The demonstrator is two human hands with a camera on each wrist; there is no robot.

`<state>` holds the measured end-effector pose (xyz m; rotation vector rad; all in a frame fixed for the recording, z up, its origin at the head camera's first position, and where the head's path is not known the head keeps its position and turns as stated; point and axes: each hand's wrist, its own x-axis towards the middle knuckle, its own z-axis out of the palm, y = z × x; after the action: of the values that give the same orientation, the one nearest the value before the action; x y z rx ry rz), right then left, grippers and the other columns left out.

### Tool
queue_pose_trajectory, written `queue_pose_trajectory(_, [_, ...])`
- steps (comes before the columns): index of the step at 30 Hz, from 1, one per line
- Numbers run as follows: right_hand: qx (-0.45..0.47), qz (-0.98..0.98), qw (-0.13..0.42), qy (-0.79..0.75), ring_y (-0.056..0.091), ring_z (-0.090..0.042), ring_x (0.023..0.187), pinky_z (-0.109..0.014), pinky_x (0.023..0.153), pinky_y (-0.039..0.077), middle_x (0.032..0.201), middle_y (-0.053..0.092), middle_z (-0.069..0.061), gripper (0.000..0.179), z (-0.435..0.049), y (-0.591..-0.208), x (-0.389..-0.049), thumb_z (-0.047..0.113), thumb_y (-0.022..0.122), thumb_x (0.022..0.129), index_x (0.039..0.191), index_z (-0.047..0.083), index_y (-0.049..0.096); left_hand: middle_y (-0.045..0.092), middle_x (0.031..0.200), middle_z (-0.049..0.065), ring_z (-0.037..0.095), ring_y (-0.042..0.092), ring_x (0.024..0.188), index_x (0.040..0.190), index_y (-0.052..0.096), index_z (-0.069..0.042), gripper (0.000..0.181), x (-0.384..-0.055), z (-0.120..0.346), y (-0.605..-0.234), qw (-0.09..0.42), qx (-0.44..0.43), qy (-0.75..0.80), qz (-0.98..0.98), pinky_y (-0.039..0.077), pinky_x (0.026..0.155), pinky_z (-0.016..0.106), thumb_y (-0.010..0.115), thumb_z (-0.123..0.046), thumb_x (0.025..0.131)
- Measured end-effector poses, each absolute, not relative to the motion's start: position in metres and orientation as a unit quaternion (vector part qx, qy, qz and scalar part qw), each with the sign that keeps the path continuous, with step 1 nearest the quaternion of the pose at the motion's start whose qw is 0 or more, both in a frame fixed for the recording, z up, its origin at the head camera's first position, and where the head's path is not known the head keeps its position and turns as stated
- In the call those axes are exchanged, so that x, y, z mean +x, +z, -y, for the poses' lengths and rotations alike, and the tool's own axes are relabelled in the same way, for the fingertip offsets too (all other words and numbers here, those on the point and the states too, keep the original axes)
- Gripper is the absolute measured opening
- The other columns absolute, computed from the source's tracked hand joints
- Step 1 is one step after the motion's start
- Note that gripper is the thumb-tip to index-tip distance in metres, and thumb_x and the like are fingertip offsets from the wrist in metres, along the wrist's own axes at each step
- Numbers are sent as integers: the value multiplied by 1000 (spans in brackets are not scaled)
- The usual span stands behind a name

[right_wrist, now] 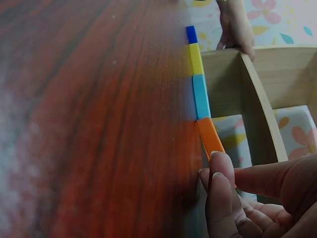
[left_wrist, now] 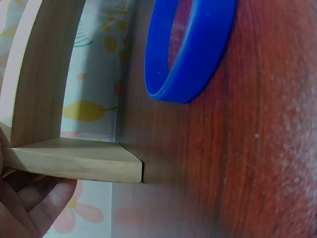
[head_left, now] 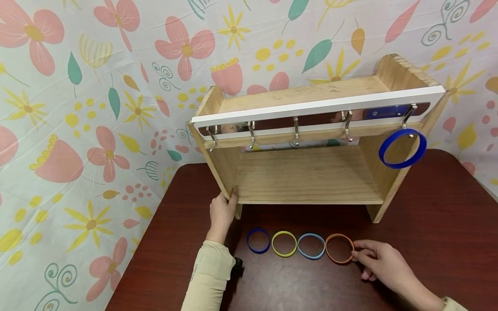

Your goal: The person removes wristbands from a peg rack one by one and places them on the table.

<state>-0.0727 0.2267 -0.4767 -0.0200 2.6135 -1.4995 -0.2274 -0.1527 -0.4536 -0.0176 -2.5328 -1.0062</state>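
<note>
My right hand (head_left: 383,263) pinches the right edge of an orange silicone wristband (head_left: 340,262), which lies on the table; in the right wrist view its thumb and fingertips meet at the band's end. Beside that band, in a row to the left, lie a light blue wristband (head_left: 311,258), a yellow wristband (head_left: 285,255) and a dark blue wristband (head_left: 258,252). My left hand (head_left: 222,214) grips the lower left side of a wooden shelf (head_left: 307,175), thumb on the inner face. In the left wrist view, fingers show behind the side panel.
Along the shelf's white front rail (head_left: 319,106) run several metal hooks (head_left: 296,131). Another blue wristband (head_left: 402,164) hangs from the rightmost hook. The shelf stands on a dark red-brown table (head_left: 447,216), before a flower-patterned cloth (head_left: 128,86).
</note>
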Motion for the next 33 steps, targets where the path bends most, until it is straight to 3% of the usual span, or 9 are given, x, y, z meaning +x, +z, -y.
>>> queue_pose_trajectory(10, [4,-868,71,-491,61,-15,51,-30,49,52,71,68,-2,31,-230,-475,-70,8,62,95,122,-7,60,65,63,8,16,59,49,84,66,-10,37,-227,153,-454,205,-8,-365,908,45,44,32,54,-41,100])
queue_pose_trajectory(17, [-5,-871,49,-490,60,-14,50,-30,49,51,86,72,-4,29,-234,-475,-69,5,61,95,121,-6,60,65,63,7,15,57,48,83,66,-10,37,-228,154,-455,202,-7,-371,906,45,44,31,54,-41,99])
queue_pose_trajectory(33, [2,-874,52,-484,59,-14,51,-30,49,51,91,72,-6,29,-237,-472,-67,6,60,96,123,-5,60,68,67,8,18,61,52,87,68,-11,37,-228,153,-456,207,-5,-369,906,47,46,33,54,-43,99])
